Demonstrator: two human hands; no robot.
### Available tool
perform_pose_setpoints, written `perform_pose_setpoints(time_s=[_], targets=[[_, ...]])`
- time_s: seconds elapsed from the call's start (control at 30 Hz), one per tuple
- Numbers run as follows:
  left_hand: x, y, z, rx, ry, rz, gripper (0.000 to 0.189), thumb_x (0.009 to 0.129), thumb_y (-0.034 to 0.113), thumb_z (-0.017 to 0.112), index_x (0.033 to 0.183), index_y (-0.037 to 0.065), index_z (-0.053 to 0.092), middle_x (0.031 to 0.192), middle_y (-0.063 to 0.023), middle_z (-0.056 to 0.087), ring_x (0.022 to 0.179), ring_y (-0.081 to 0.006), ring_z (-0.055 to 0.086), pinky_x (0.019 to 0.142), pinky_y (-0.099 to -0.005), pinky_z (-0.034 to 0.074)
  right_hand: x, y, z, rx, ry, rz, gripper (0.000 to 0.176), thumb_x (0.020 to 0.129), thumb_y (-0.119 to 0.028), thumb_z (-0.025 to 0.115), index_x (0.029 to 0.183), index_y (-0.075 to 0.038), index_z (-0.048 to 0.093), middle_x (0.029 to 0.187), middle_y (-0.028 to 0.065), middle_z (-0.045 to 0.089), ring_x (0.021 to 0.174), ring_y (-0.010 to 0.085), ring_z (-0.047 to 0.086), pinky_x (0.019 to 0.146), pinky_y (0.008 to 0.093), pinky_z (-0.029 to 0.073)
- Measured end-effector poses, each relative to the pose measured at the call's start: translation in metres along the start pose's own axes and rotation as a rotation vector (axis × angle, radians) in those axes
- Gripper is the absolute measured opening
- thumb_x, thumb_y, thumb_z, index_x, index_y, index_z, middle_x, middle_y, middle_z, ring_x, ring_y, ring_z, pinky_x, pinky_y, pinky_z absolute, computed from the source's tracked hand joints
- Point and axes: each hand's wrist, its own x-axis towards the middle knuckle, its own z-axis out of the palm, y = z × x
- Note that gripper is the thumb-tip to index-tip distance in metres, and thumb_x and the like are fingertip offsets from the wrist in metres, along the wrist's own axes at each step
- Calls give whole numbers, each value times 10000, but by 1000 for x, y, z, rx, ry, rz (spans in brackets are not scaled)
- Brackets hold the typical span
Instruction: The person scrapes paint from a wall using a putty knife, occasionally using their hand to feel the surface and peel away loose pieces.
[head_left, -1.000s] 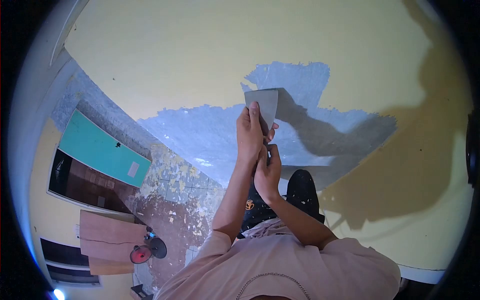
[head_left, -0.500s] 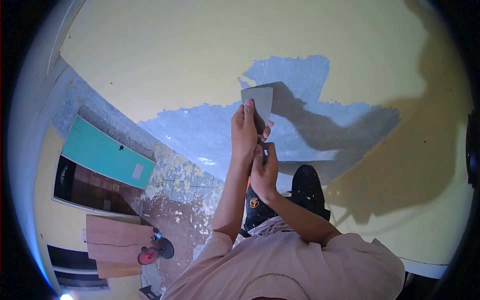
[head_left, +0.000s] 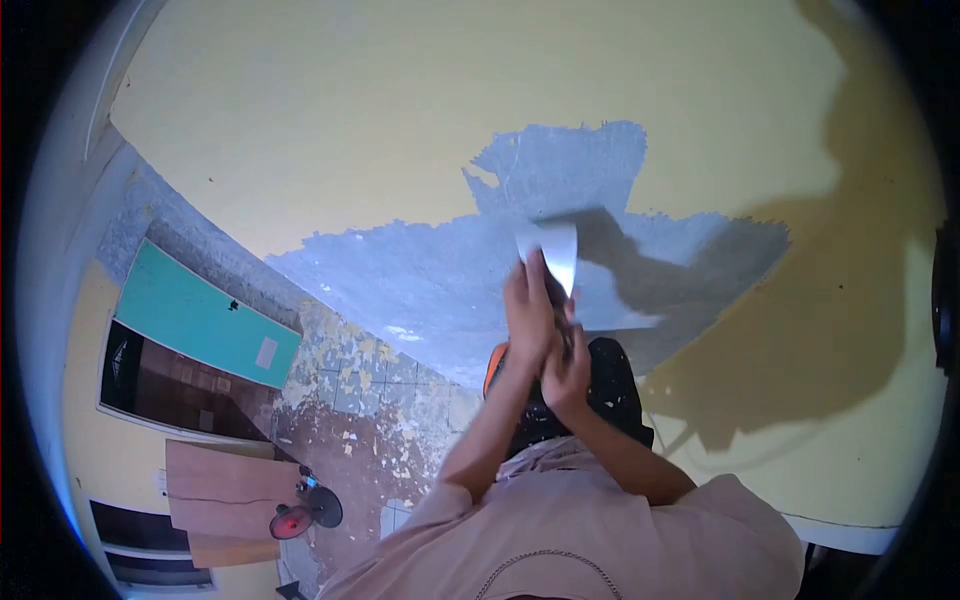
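Note:
Both my hands are wrapped around one scraper, a wide flat metal blade on a dark handle. My left hand grips it near the blade, thumb laid along the metal. Lower down, my right hand is closed round the handle end. The blade catches the light and points up, overlapping a bare grey patch of the wall. Yellow paint with a ragged edge surrounds that patch.
Paint flakes litter the tiled floor at left. A teal door, a brown board and a fan stand beyond. My dark shadow falls on the wall at right.
My hands and the scraper have moved down and slightly right, away from the upper part of the grey patch. The blade now reflects bright light.

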Motion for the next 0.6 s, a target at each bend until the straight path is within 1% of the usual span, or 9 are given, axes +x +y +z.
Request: perform_pose_setpoints(time_s=[0.03,0.1,0.13,0.23,0.3,0.37,0.5,0.53,0.6], targets=[[11,34,2,-67,-39,-68,415,993,379,400,713,76,448,535,-26,469,390,-98,422,370,-232,342,12,-2,10,-105,63,-187,215,955,-175,469,1010,33,480,749,137,613,636,220,599,601,334,466],[24,89,1,-168,-72,-66,416,989,405,395,767,56,442,560,-77,536,398,-103,449,371,-229,345,27,-45,19,100,-120,273,226,959,-198,473,967,28,473,762,164,605,661,226,602,622,338,461],[23,80,-1,-149,-66,-84,410,995,385,384,792,35,449,543,-74,527,403,-105,469,368,-234,354,24,-45,23,113,-40,107,201,981,-208,447,927,-15,461,643,27,502,534,66,480,483,241,370],[8,32,-10,-131,-65,-170,406,1000,364,373,869,-8,470,568,-106,555,407,-112,493,362,-238,366,-6,-13,12,2,-47,157,208,984,-231,449,922,-33,461,596,5,474,504,45,458,463,223,348],[11,39,-5,-133,-71,-170,414,999,366,376,893,-22,477,585,-118,564,402,-118,493,357,-243,367,-2,-14,12,79,-64,200,212,984,-253,453,920,-51,463,596,-9,467,484,30,438,439,218,334],[17,54,-6,-194,-110,-204,411,999,365,375,892,-19,477,577,-115,560,395,-120,486,355,-246,373,5,-45,14,280,-85,378,209,987,-247,448,906,-55,458,589,-16,462,471,28,425,414,213,313],[11,51,-4,-119,-49,-168,406,1000,359,372,885,-16,478,578,-112,562,391,-129,488,356,-247,380,2,-25,15,281,-67,314,186,987,-231,450,907,-63,442,574,-26,449,442,25,405,393,201,297],[8,47,-3,-119,-52,-162,406,1000,359,372,885,-16,478,578,-112,562,391,-129,488,356,-247,380,-1,-18,8,185,-122,322,184,986,-222,452,904,-58,442,602,-22,465,457,22,412,403,197,306],[-7,42,0,-110,-59,-133,420,998,382,371,875,-4,480,613,-114,580,402,-120,488,367,-232,372,-10,-9,2,229,-99,310,212,981,-238,460,915,-37,458,617,5,489,492,49,447,445,220,341]])
